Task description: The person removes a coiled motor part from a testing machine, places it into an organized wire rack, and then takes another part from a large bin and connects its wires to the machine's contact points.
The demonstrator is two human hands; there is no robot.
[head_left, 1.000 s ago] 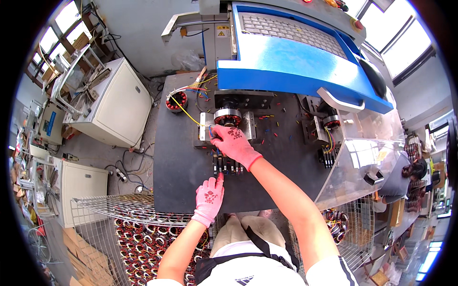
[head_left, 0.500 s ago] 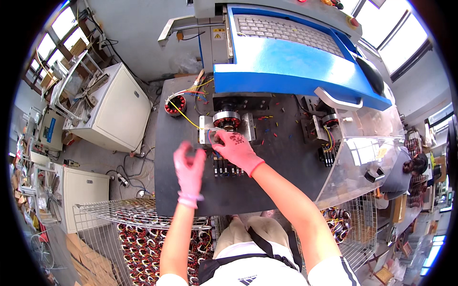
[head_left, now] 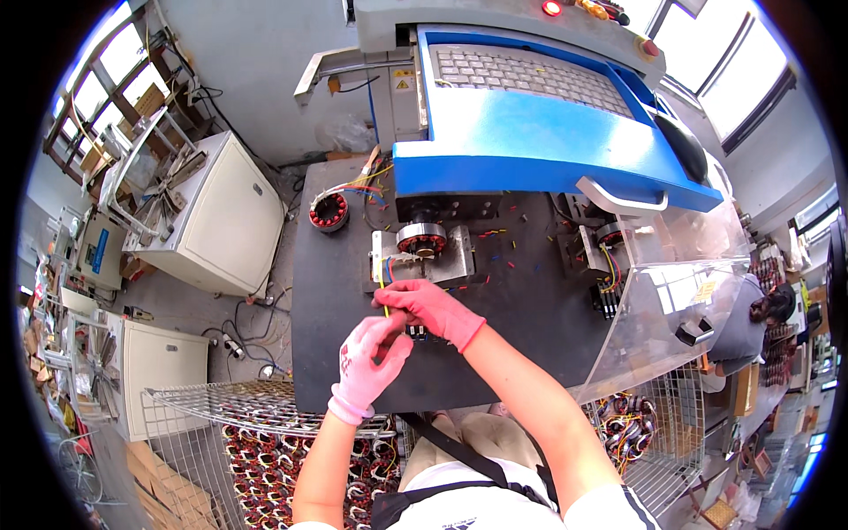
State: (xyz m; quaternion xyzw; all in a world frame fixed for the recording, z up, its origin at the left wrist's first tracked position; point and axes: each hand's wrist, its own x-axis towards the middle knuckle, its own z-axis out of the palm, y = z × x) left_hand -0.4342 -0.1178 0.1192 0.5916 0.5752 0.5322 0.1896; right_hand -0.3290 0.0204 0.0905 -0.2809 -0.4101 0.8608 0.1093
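A wound stator [head_left: 421,238] with a silver ring and red coils is mounted in a metal fixture [head_left: 458,254] on the dark table. From it a yellow wire [head_left: 382,274] runs down toward me, with a blue wire beside it. My right hand [head_left: 433,311], in a pink glove, pinches the yellow wire. My left hand [head_left: 364,360], in a paler pink glove, is closed against the right fingertips at the wire's lower part; the wire's end is hidden between them. Partly under the hands sits a row of black terminal clips [head_left: 419,332].
Another stator [head_left: 329,214] with loose leads stands at the back left. A blue keyboard tray [head_left: 548,124] overhangs the table's far side. To the right are a second fixture [head_left: 587,243] and a clear guard [head_left: 676,291]. A wire basket [head_left: 190,411] of stators stands in front.
My left hand has moved right and down to meet the right hand, and its fingers have closed. The right hand has come slightly nearer me. The yellow wire now runs straight down between them.
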